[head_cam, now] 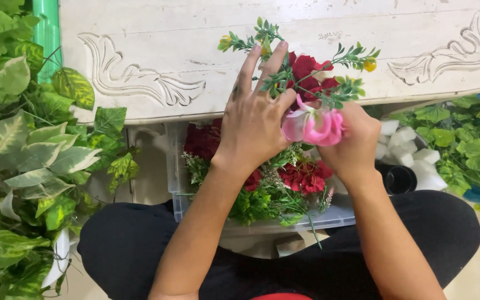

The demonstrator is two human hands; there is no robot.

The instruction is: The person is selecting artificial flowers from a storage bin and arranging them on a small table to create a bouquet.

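A small bunch of artificial flowers is held up between both hands: red blooms (306,69), a pink and white flower (315,126) and green sprigs (351,89) with small yellow buds. My left hand (254,119) wraps the bunch from the left, with two fingers stretched up along the sprigs. My right hand (351,141) grips the stems from the right, just beneath the pink flower. The stems are hidden between my palms.
Below the hands, a clear plastic box (340,214) holds more red flowers and greenery. A carved white table edge (140,83) lies ahead. Variegated leafy plants (29,150) fill the left. White foam blocks (412,150), a dark cup (400,179) and more leaves (468,144) sit on the right.
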